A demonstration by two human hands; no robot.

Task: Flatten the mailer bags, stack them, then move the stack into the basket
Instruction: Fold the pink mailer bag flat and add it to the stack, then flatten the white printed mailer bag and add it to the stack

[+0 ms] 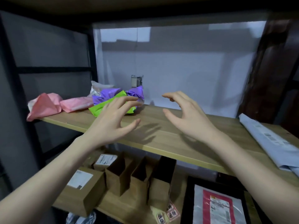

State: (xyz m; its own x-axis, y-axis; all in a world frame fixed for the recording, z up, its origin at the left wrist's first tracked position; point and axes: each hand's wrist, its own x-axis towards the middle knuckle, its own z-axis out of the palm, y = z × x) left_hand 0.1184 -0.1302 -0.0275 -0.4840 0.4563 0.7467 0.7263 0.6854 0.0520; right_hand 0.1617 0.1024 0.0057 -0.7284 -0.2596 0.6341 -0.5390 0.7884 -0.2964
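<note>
Crumpled pink mailer bags (pixel 47 105) lie at middle left on the shelf (pixel 161 136), beside purple (pixel 111 94) and green ones (pixel 103 107). The left hand (pixel 111 120) reaches there, fingers spread, empty. The right hand (pixel 186 113) hovers open, ready to help flatten.

Wooden shelf board (pixel 169 139) in a black metal rack (pixel 93 62). White sheet (pixel 186 70) covers the back; grey panel (pixel 48 42) at left. Lower wooden shelf (pixel 113 206) beneath. Dim light, shadows on board.
</note>
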